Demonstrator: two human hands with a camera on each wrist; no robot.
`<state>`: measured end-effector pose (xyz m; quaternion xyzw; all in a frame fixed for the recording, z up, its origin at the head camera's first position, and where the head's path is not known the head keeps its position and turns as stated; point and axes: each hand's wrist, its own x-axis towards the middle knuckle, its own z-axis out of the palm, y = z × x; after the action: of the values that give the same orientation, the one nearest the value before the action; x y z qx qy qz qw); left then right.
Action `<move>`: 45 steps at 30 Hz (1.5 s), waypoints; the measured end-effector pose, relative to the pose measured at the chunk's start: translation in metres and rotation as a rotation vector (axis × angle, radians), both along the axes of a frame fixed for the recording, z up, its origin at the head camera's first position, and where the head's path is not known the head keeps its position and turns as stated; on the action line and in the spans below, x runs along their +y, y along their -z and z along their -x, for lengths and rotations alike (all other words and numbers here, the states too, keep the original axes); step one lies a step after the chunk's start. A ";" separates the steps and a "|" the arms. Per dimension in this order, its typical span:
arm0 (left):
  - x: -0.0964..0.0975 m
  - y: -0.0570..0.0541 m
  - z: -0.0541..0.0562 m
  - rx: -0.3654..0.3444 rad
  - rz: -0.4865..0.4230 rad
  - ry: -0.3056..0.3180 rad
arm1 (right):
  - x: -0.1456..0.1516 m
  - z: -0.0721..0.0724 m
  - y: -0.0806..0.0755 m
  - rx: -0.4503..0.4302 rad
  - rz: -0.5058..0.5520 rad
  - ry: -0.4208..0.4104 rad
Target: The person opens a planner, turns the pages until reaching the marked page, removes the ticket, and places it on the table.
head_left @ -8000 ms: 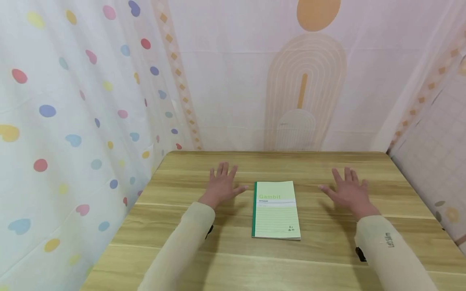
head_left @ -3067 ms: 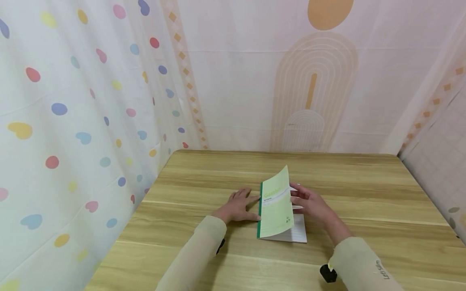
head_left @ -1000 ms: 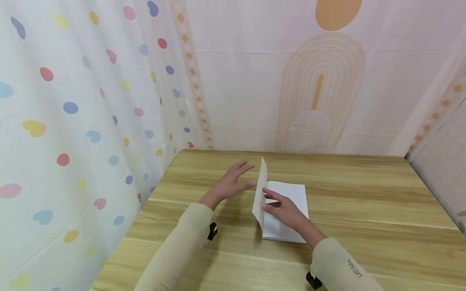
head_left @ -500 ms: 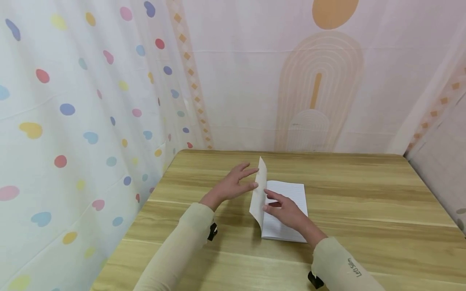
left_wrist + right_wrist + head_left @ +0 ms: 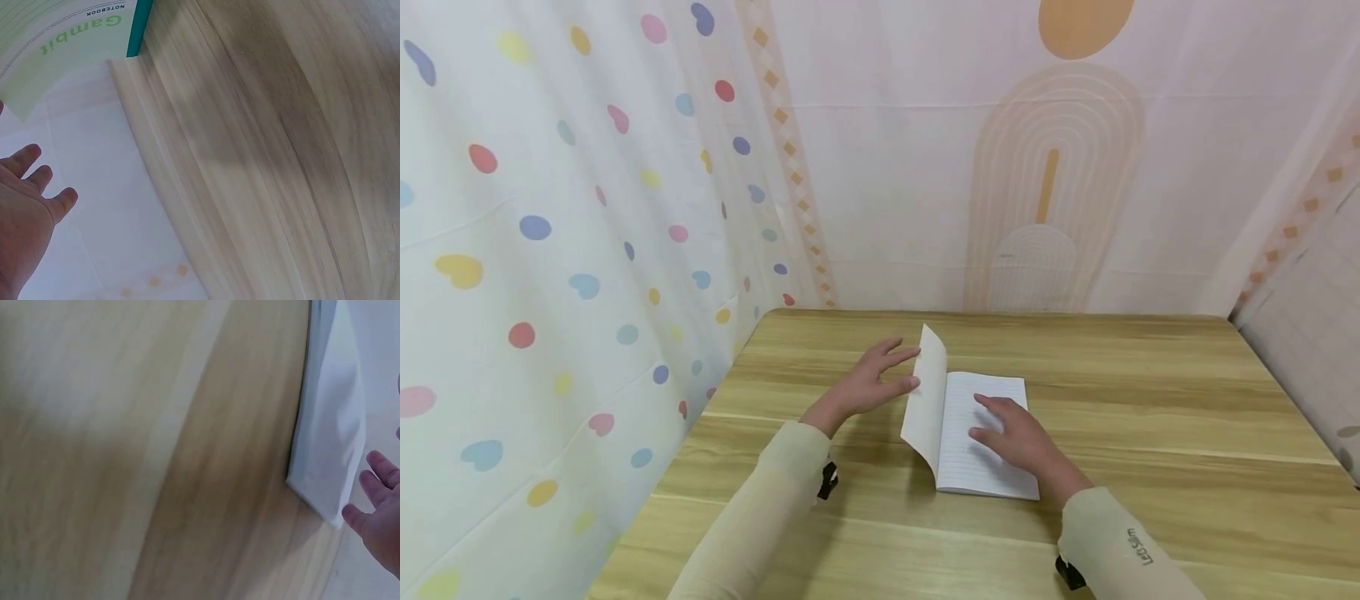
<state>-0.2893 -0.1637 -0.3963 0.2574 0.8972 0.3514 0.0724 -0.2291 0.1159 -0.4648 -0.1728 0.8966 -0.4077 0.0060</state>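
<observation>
A notebook [image 5: 981, 467] lies on the table with its ruled white page showing. Its cover [image 5: 928, 392] stands tilted up and leans left, pale inner side towards me. In the left wrist view the cover's green outer face [image 5: 69, 37] shows "Gambit" beside a dark green spine. My left hand [image 5: 868, 379] is at the cover's free edge, thumb and index fingertips touching it, other fingers spread. My right hand [image 5: 1018, 433] hovers over the ruled page with relaxed fingers and holds nothing. The right wrist view shows its spread fingertips near the notebook [image 5: 331, 425].
The wood-grain table [image 5: 1150, 400] extends on both sides of the notebook. A patterned curtain [image 5: 880, 208] hangs behind the back edge, and a dotted curtain [image 5: 580, 350] hangs along the left. A dark device [image 5: 1070, 573] sits under the right cuff.
Earlier the notebook lay closed, then my right hand lifted the cover. In the last half second the cover leans further left with my left hand, while my right hand has let go and drawn right.
</observation>
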 end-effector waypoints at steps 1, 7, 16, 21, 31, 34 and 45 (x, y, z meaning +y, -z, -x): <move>-0.001 0.000 0.000 -0.003 -0.002 0.001 | 0.002 0.000 0.002 0.013 -0.028 0.001; -0.006 0.001 0.000 -0.008 -0.003 -0.012 | 0.014 0.003 0.009 0.072 -0.179 0.019; -0.015 0.003 0.000 -0.001 0.012 -0.027 | 0.026 0.005 0.016 0.064 -0.291 0.028; -0.021 0.005 0.001 -0.007 0.017 -0.041 | 0.028 0.003 0.016 0.050 -0.355 0.007; -0.038 0.013 0.001 -0.020 0.048 -0.065 | 0.031 0.001 0.017 0.071 -0.395 -0.005; -0.043 0.017 0.002 -0.024 0.065 -0.075 | 0.032 0.001 0.018 0.078 -0.409 -0.005; -0.054 0.028 0.000 -0.030 0.134 -0.094 | 0.035 0.000 0.020 0.066 -0.433 -0.007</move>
<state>-0.2890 -0.2180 -0.4240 0.2044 0.9286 0.2973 0.0864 -0.2286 0.1513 -0.4852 -0.1836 0.9624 -0.1995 0.0151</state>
